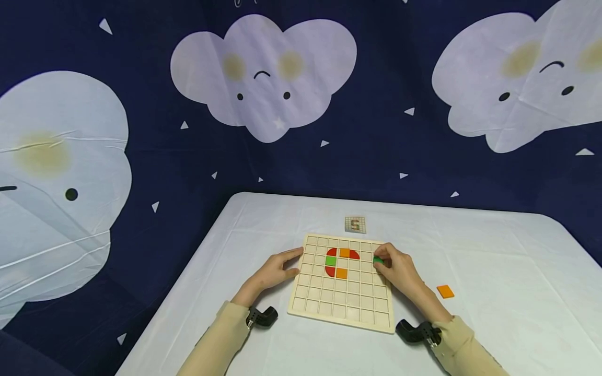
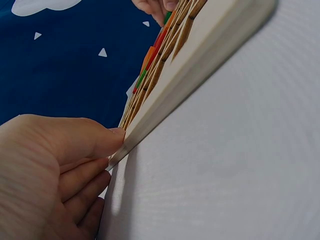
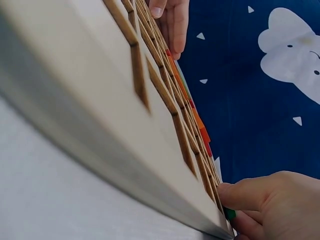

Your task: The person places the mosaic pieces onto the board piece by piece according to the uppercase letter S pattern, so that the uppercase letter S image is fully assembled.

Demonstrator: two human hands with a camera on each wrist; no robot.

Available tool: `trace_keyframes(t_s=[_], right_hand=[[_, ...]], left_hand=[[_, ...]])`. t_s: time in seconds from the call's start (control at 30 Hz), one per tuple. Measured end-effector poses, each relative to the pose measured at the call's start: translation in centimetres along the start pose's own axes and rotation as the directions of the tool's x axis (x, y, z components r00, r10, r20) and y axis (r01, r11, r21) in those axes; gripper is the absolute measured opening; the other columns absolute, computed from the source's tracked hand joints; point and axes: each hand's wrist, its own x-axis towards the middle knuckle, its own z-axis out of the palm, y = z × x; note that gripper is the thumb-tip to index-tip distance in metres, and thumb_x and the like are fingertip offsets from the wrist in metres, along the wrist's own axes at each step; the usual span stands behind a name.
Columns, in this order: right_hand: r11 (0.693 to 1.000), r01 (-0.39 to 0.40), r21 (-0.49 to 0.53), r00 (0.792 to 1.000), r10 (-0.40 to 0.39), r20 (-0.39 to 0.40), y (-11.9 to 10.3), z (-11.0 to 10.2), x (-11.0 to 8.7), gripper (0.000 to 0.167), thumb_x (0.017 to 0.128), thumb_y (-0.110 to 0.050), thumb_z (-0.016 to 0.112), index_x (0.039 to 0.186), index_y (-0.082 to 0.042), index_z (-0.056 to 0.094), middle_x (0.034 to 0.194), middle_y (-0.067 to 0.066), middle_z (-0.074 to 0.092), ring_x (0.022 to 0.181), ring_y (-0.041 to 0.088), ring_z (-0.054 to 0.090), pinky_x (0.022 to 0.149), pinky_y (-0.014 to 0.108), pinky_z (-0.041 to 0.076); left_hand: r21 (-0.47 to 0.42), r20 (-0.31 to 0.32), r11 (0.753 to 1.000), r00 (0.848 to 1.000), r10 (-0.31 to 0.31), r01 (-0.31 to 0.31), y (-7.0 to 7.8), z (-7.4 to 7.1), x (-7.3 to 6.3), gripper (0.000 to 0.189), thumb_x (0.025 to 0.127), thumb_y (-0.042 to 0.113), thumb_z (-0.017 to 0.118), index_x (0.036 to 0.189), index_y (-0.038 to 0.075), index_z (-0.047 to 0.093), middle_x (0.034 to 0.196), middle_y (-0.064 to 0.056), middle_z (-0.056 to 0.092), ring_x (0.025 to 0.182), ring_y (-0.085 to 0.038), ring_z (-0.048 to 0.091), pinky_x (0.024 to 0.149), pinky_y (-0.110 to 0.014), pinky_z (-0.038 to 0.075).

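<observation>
We see a pale wooden grid board, ridges framing its cells, with three red round-edged tiles, two orange square tiles and a green square tile in its far half. At the board's right edge, the right hand pinches a green piece, its outline partly hidden; the left hand, thumb and fingers spread, touches the left edge. Only the head view shows us a loose orange tile right of the board; the wrist views reveal its thick side.
</observation>
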Motion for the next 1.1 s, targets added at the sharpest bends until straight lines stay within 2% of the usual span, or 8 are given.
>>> trace_keyframes(t_s=[0.2,0.33,0.8,0.97,1.1], right_hand=[[0.996,-0.053,0.065,0.998,0.055,-0.025,-1.0,-0.8,0.3,0.03,0.079,-0.002,0.074,0.102,-0.007,0.056,0.096,0.011,0.067,0.088,0.029,0.064,0.074,0.042,0.055],[0.99,-0.063,0.126,0.997,0.069,-0.045,-2.0,-1.3,0.6,0.032,0.08,-0.001,0.074,0.105,-0.004,0.055,0.098,0.012,0.066,0.09,0.028,0.064,0.076,0.04,0.055],[0.983,0.014,0.185,0.998,-0.004,-0.055,-4.2,-1.3,1.0,0.033,0.079,-0.003,0.075,0.105,-0.004,0.055,0.096,0.008,0.068,0.081,0.02,0.066,0.072,0.028,0.056],[0.98,0.025,0.196,0.998,-0.013,-0.064,-5.5,-2.1,1.2,0.034,0.079,-0.002,0.075,0.105,-0.006,0.055,0.097,0.006,0.068,0.082,0.019,0.066,0.073,0.028,0.055],[0.971,0.012,0.239,0.999,-0.003,-0.036,-6.6,-2.3,1.1,0.034,0.08,-0.005,0.075,0.107,-0.007,0.054,0.1,0.004,0.067,0.085,0.018,0.065,0.076,0.032,0.055]], left_hand=[[-0.004,0.0,1.0,1.0,-0.003,0.003,0.0,0.0,0.0,0.055,0.088,0.005,0.062,0.139,-0.003,0.043,0.143,-0.013,0.042,0.134,-0.028,0.034,0.11,-0.042,0.027],[0.009,-0.004,1.0,1.0,-0.008,0.008,-0.1,0.0,0.0,0.056,0.087,0.005,0.062,0.139,-0.003,0.043,0.143,-0.013,0.042,0.134,-0.028,0.035,0.11,-0.042,0.027],[0.013,-0.004,1.0,1.0,-0.001,0.001,-0.1,0.0,-0.1,0.056,0.087,0.005,0.063,0.139,-0.002,0.043,0.143,-0.013,0.042,0.133,-0.029,0.035,0.11,-0.043,0.028],[0.008,-0.003,1.0,1.0,0.002,-0.002,-0.1,0.0,0.0,0.056,0.087,0.005,0.063,0.139,-0.002,0.043,0.143,-0.013,0.042,0.133,-0.029,0.035,0.11,-0.043,0.027],[0.013,-0.002,1.0,1.0,-0.002,0.002,-0.1,0.0,0.0,0.056,0.087,0.006,0.063,0.139,-0.001,0.043,0.143,-0.012,0.042,0.134,-0.028,0.035,0.11,-0.041,0.027]])
